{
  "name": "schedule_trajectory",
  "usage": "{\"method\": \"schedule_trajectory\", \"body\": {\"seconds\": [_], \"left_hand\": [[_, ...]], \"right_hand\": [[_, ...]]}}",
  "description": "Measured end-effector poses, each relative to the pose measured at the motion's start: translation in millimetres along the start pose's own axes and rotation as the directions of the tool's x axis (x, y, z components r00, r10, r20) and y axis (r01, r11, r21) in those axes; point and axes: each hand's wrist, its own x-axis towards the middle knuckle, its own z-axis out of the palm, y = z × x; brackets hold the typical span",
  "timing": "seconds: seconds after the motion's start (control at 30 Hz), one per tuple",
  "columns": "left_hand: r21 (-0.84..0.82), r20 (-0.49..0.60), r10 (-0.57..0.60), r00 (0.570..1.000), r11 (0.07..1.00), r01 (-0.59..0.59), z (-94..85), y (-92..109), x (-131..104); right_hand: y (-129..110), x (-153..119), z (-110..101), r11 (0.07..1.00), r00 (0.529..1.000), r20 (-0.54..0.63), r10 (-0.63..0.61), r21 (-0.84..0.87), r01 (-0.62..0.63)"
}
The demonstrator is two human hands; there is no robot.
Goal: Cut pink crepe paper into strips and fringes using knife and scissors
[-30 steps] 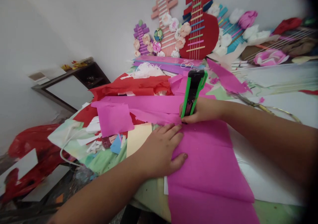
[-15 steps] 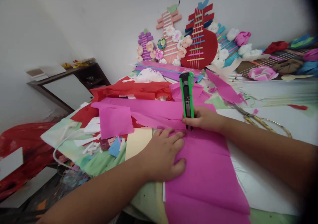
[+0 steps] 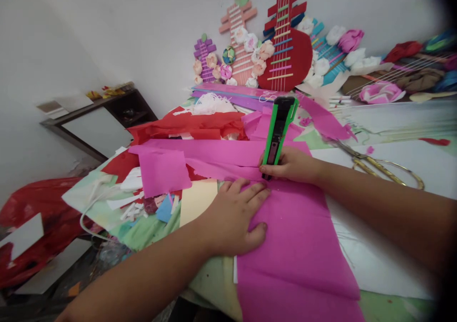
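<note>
A large sheet of magenta paper (image 3: pixel 296 246) lies over the table and hangs toward me at the bottom. My left hand (image 3: pixel 237 217) rests flat on its left part, fingers spread, holding nothing. Just right of those fingertips, my right hand (image 3: pixel 289 165) grips a green and black box cutter (image 3: pixel 278 134). The cutter's lower end meets the paper at a fold or cut line; its blade is hidden. Beyond that line stretches a long magenta strip (image 3: pixel 228 153), with a smaller magenta square (image 3: pixel 164 172) at its left.
Gold-handled scissors (image 3: pixel 378 165) lie on white board right of my right hand. Red paper (image 3: pixel 200 124) and white string (image 3: pixel 212 104) are behind the strip. Paper scraps (image 3: pixel 134 210) litter the left. Guitar-shaped paper crafts, including a red one (image 3: pixel 285 60), lean on the wall.
The box cutter now leans to the right at its top, where it stood nearly upright before. My left hand stays on the paper. The whole view has shifted slightly.
</note>
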Motion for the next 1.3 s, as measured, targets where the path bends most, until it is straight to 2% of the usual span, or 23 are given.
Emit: {"method": "schedule_trajectory", "body": {"seconds": [0.3,0.4,0.53,0.83,1.17,1.3], "left_hand": [[0.032,-0.011,0.014,1.0,0.999,-0.013,1.4,-1.1,0.7],[0.028,-0.007,0.013,1.0,1.0,-0.013,2.1,-1.6,0.9],[0.013,0.0,0.016,1.0,1.0,-0.016,1.6,-1.7,1.2],[0.005,0.018,0.01,1.0,1.0,-0.01,2.0,-2.3,1.1],[0.019,-0.004,0.018,1.0,1.0,-0.018,3.4,-2.5,0.8],[0.024,0.005,0.013,1.0,1.0,-0.013,2.8,-2.0,1.3]], "right_hand": [[-1.3,2.7,3.6,0.991,0.997,0.065,-0.03,-0.13,0.038],[0.0,2.5,3.6,0.995,0.998,0.062,-0.024,-0.096,0.03],[3.2,0.1,2.7,1.0,1.0,-0.001,-0.025,-0.002,0.025],[0.2,-4.5,4.8,0.997,0.996,-0.081,-0.033,0.061,0.038],[0.2,-1.5,4.3,0.992,0.999,-0.012,-0.034,-0.119,0.033],[-3.4,-1.5,5.1,0.989,0.999,0.012,-0.043,-0.14,0.045]]}}
